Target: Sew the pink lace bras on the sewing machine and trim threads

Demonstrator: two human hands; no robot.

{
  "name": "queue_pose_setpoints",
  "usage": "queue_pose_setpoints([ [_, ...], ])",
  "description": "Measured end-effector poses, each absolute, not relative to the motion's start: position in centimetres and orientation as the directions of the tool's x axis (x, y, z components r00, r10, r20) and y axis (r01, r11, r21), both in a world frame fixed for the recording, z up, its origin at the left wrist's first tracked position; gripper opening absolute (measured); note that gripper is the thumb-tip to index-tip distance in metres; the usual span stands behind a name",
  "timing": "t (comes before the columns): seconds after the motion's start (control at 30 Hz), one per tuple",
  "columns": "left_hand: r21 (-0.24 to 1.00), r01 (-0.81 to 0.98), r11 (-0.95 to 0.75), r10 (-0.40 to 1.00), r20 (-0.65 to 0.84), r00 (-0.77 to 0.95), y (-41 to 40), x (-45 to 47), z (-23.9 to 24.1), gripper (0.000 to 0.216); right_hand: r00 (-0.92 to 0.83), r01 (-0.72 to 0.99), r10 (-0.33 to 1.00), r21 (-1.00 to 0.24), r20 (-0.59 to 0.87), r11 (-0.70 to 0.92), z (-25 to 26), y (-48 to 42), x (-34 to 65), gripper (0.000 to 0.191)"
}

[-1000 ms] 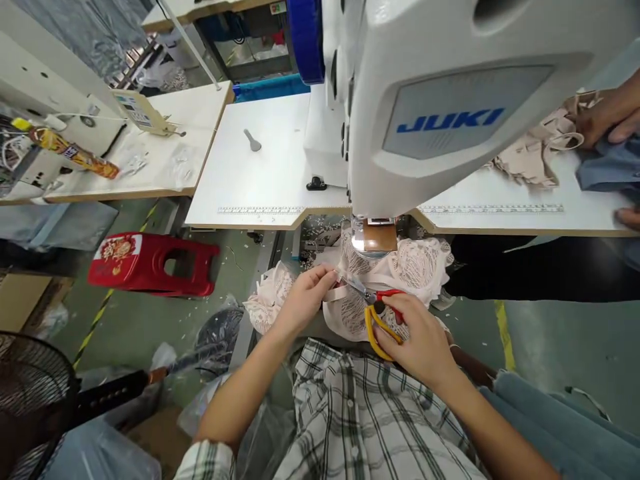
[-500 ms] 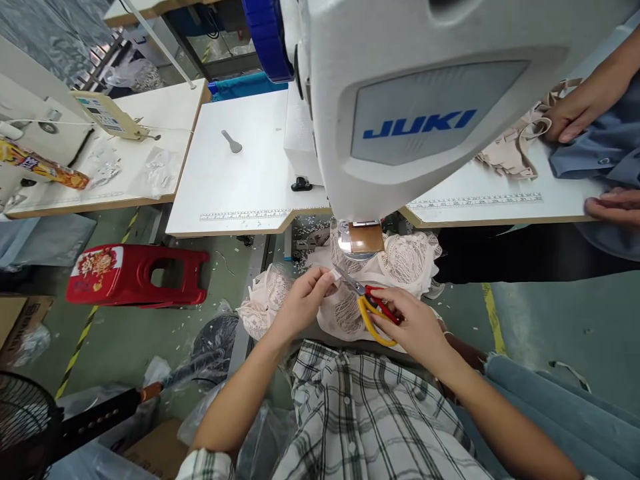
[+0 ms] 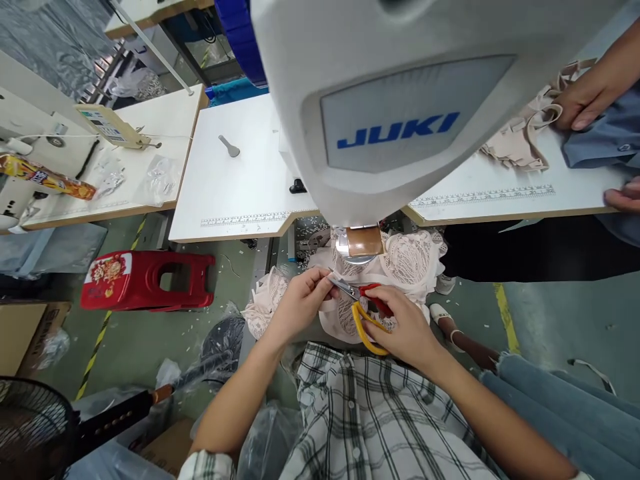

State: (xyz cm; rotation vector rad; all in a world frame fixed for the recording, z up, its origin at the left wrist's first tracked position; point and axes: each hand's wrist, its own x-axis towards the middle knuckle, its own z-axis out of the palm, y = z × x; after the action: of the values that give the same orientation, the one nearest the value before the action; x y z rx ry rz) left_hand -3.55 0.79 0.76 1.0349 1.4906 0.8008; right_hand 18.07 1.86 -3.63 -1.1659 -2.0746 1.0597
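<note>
My right hand (image 3: 400, 323) grips scissors (image 3: 367, 327) with one red and one yellow handle. Their blades point left, toward the fingertips of my left hand (image 3: 305, 300). That hand is closed in a pinch on the edge of a small pale piece of fabric at the blade tips; most of the piece is hidden by my fingers. Beneath both hands lie pale pink lace bras (image 3: 407, 263), bunched under the sewing machine head. More of the lace (image 3: 265, 303) hangs to the left of my left wrist.
A white JUKI sewing machine (image 3: 300, 133) looms just above my hands. The white table (image 3: 235, 187) carries a grey tool (image 3: 230, 147). At right, another person's hand (image 3: 590, 100) rests by beige straps (image 3: 520, 140). A red stool (image 3: 145, 280) and a fan (image 3: 35, 427) stand left.
The scissor blades have closed up and moved slightly left against the pinched piece. My view has shifted a little, so the machine head sits further left.
</note>
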Motion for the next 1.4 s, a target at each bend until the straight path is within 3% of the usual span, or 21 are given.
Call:
queue_pose_setpoints([
  [0.23,0.898,0.241,0.368,0.929,-0.366,-0.053,1.0,-3.8,1.3,0.038,-0.516,0.426,0.857,-0.874,-0.023,0.233,-3.4,2.2,18.8,0.03],
  [0.43,0.915,0.191,0.354,0.932,-0.329,-0.154,1.1,-3.7,1.2,0.034,-0.429,0.49,0.9,-0.856,-0.075,0.163,-3.0,2.2,21.1,0.027],
  [0.53,0.908,0.319,0.27,0.956,-0.215,-0.197,0.9,-4.0,1.0,0.029,-0.43,0.529,0.89,-0.841,-0.155,0.109,-3.2,3.1,23.2,0.029],
  [0.7,0.792,0.588,0.164,0.98,-0.062,-0.189,0.4,-5.0,0.8,0.026,-0.249,0.72,0.958,-0.689,-0.143,0.085,-2.5,7.3,26.4,0.032],
  [0.87,0.82,0.534,0.208,0.971,-0.238,-0.012,0.9,-5.7,2.4,0.029,-0.072,0.895,0.997,-0.44,0.026,0.076,-0.5,15.4,27.3,0.032],
  [0.97,0.81,0.56,0.172,0.946,-0.294,0.135,1.5,-5.7,3.1,0.028,-0.15,0.942,0.988,-0.298,0.047,0.157,0.1,20.0,27.3,0.032],
  [1.03,0.73,0.679,0.085,0.956,-0.253,0.152,1.8,-5.4,3.3,0.022,-0.219,0.935,0.972,-0.267,0.088,0.235,0.1,21.2,27.2,0.034],
  [1.13,0.508,0.855,-0.109,0.986,-0.056,0.159,1.7,-4.7,3.0,0.02,-0.187,0.857,0.956,-0.438,0.228,0.272,-0.2,19.0,26.3,0.035],
  [1.2,0.398,0.891,-0.219,0.975,0.05,0.217,1.4,-3.8,2.6,0.025,-0.215,0.699,0.965,-0.667,0.148,0.257,-0.5,15.1,25.2,0.034],
  [1.27,0.352,0.89,-0.291,0.957,0.095,0.276,1.0,-2.6,2.3,0.03,-0.524,0.479,0.848,-0.851,-0.079,0.216,-0.9,10.6,23.7,0.04],
  [1.33,0.342,0.874,-0.346,0.938,0.143,0.315,0.6,-1.1,2.3,0.033,-0.678,0.331,0.728,-0.927,-0.103,0.176,-1.2,6.6,21.9,0.052],
  [1.4,0.388,0.847,-0.365,0.929,0.21,0.304,0.4,0.4,2.7,0.035,-0.707,0.191,0.703,-0.978,-0.074,0.088,-1.4,4.2,20.3,0.063],
])
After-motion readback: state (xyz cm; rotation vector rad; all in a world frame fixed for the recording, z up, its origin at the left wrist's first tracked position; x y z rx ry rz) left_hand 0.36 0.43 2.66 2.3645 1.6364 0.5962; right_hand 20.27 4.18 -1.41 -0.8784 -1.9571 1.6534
